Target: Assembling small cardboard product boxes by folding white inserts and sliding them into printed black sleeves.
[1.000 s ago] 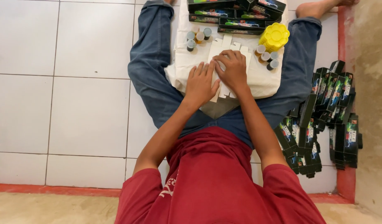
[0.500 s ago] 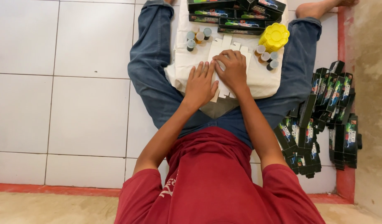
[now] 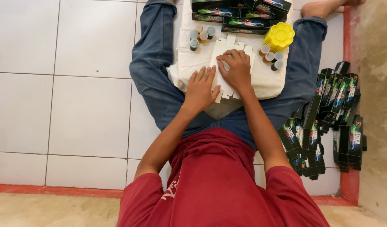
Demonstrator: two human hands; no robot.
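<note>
Both hands press flat on a white die-cut cardboard blank point(image 3: 227, 63) lying on a pale cloth point(image 3: 267, 82) across the lap: the left hand point(image 3: 200, 89) open with fingers spread at the blank's 7 o'clock edge, the right hand point(image 3: 236, 69) with fingers bent over its middle, pinning it rather than gripping. At 3 o'clock a heap of folded black boxes point(image 3: 328, 122) rests on the white floor tiles point(image 3: 63, 84). More black boxes point(image 3: 239, 12) lie at 12, a yellow lid point(image 3: 279, 36) at 1, small capped bottles point(image 3: 200, 37) at 11. The blank looks light, thin and bendable, easily creased; best taken by its edges or tabs.
</note>
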